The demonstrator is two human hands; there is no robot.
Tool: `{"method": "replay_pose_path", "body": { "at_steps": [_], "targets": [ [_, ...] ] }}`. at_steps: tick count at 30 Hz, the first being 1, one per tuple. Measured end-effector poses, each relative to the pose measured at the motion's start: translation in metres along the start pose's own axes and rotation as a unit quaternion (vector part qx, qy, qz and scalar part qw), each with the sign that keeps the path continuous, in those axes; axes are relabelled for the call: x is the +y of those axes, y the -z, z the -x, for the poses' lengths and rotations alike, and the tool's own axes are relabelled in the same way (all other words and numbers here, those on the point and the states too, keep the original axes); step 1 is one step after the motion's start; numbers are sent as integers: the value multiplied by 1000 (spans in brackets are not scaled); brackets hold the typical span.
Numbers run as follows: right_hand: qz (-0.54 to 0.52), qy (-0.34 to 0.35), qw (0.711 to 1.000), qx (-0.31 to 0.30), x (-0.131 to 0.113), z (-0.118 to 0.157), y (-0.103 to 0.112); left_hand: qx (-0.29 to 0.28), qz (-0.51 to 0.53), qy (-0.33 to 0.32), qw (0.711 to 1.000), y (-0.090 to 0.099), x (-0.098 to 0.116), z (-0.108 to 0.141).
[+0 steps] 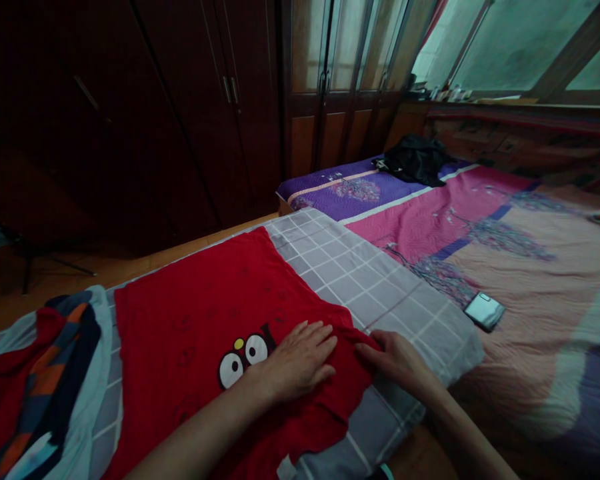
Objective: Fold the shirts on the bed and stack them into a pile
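Observation:
A red T-shirt [180, 300] with a cartoon face of two white eyes lies spread over a grey checked cloth [345, 260]. My left hand [303, 357] rests flat on the shirt, fingers stretched out, just right of the printed eyes. At the shirt's right edge, near the sleeve, my right hand [393, 357] pinches the red fabric between thumb and fingers. The part of the shirt close to me is rumpled, and my left forearm hides some of it.
Several other garments [65, 373] lie in a heap at the left. A bed with a patterned quilt [510, 280] stands at the right, with a phone [484, 311] and a black garment [415, 160] on it. Dark wardrobes [220, 133] line the back.

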State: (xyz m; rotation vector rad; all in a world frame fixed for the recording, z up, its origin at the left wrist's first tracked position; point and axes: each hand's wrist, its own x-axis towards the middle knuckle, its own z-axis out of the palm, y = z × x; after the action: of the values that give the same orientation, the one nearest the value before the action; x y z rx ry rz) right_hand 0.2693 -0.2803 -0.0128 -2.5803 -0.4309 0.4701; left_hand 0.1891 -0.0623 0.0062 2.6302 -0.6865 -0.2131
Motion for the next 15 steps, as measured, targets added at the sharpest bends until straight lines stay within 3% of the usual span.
{"method": "replay_pose_path", "body": {
  "at_steps": [2, 5, 9, 12, 15],
  "targets": [
    [-44, 2, 999, 7, -1, 2, -1, 11, -1, -7, 1000, -9, 2, -10],
    [-200, 15, 979, 26, -5, 5, -8, 46, 27, -5, 999, -23, 6, -15],
    [-338, 18, 939, 59, -13, 5, -16, 126, 169, 22, 977, -33, 3, -11],
    [-304, 76, 937, 154, -23, 7, -21, 209, 319, 76, 921, -32, -4, -11],
    [-168, 250, 918, 260, -34, 15, -30, 263, 451, 137, 842, -31, -11, -13]
  ]
}}
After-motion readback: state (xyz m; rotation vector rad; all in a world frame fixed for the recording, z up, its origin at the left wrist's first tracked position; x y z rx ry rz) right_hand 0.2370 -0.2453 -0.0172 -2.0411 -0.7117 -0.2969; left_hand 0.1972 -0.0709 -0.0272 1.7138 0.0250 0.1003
